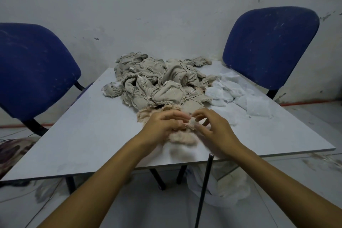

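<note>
A small beige fabric piece [182, 138] with a fluffy edge lies near the front of the grey table [92, 135]. My left hand [162, 126] and my right hand [214, 127] meet over it, both with curled fingers pinching its top edge; the fingertips are blurred. Behind them a heap of beige fabric pieces [157, 83] with frayed seams covers the table's middle and back.
White stuffing wads [240, 96] lie to the right of the heap. Two blue chairs [33, 72] [268, 46] stand at the table's far corners against a white wall. A white bag of stuffing [222, 189] and a black rod [203, 190] sit below the front edge.
</note>
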{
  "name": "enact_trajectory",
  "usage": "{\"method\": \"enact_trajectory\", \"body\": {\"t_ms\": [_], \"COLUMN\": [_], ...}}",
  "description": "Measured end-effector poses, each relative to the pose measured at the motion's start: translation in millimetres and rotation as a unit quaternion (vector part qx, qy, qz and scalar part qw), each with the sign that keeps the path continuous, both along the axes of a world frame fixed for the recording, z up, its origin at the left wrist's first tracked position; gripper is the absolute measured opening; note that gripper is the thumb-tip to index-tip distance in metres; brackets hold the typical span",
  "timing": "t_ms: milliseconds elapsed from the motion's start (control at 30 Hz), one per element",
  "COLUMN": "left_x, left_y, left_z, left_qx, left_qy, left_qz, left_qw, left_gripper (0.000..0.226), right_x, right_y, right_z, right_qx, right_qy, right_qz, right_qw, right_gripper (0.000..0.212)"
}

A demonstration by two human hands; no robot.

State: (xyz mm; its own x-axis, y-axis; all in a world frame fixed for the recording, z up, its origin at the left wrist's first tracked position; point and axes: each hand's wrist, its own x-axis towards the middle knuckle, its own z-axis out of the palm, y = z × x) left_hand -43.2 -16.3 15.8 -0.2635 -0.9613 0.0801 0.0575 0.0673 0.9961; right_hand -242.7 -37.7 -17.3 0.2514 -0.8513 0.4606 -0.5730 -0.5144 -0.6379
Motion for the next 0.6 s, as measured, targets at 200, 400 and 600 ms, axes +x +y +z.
{"method": "enact_trajectory", "body": {"t_ms": [200, 400, 600], "left_x": [-3.0, -6.9, -14.3], "left_y": [-7.7, -7.0, -10.2], "left_z": [-15.3, -21.8, -15.8], "left_qx": [-0.094, -0.165, -0.111], "left_qy": [-0.193, -0.325, -0.183], "left_qz": [0.108, 0.08, 0.091], "left_qw": [0.971, 0.928, 0.973], "left_gripper": [0.031, 0.018, 0.01], "right_x": [5.3, 6.6, 7.6], "right_y": [-7.5, -3.0, 6.9], "right_z": [-10.0, -5.3, -1.6], "right_qx": [0.05, -0.043, -0.161], "right_qy": [0.107, 0.05, -0.001], "right_qz": [-0.028, -0.062, -0.036], "right_qw": [0.993, 0.996, 0.986], "right_gripper": [0.043, 0.021, 0.024]}}
